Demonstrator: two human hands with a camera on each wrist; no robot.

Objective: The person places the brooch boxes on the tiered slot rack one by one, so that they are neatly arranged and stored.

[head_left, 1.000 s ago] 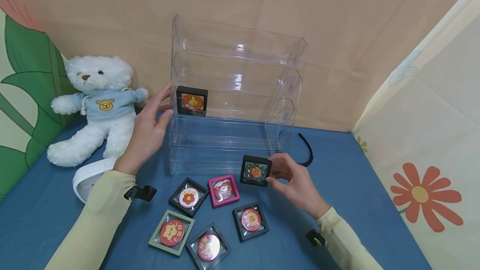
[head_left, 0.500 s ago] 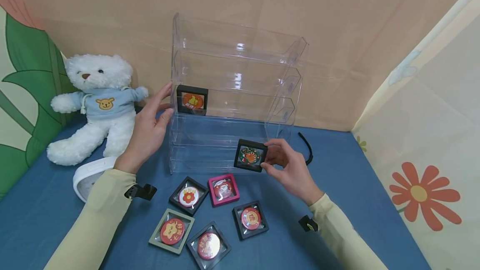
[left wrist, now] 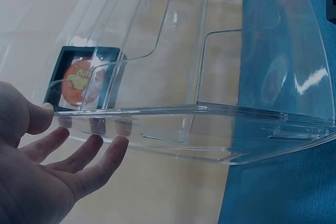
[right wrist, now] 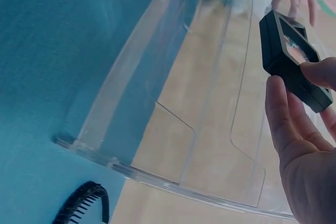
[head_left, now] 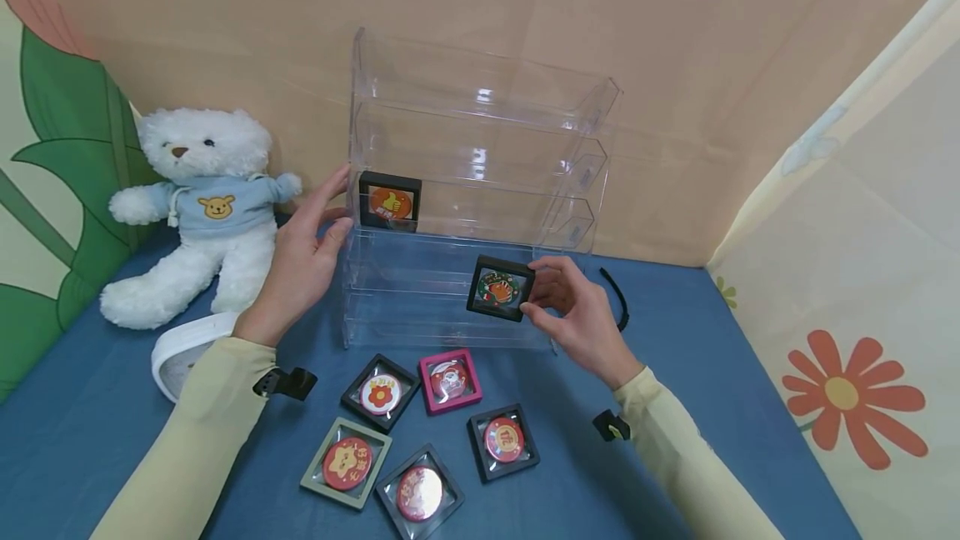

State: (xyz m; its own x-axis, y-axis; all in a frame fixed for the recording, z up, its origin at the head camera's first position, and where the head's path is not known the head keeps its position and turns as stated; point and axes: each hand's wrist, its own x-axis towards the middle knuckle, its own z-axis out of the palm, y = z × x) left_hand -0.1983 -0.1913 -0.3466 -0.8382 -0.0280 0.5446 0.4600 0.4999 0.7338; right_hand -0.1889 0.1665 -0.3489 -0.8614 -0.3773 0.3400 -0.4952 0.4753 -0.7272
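Observation:
A clear tiered display rack [head_left: 480, 240] stands at the back of the blue-covered table. My left hand [head_left: 300, 257] rests against its left side with extended fingers, as the left wrist view shows too. A black frame with an orange thumbs-up badge [head_left: 390, 202] leans in a middle tier at the left end. In front of the lower tiers, my right hand [head_left: 573, 315] pinches a black framed badge [head_left: 500, 288] by its right edge; its round picture is dark green and orange. In the right wrist view the thumb and fingers clasp that black frame [right wrist: 294, 61].
Several framed badges lie before the rack, including a pink frame [head_left: 451, 382], a green frame [head_left: 346, 463] and a black frame [head_left: 503, 442]. A white teddy bear [head_left: 213, 215] sits left, behind a white band-like object [head_left: 191, 354]. A black toothed hair comb-band [right wrist: 86, 203] lies right.
My right hand has lifted the black framed badge upward and slightly left, from near the table to before the lower tiers. My left hand stays at the rack's side.

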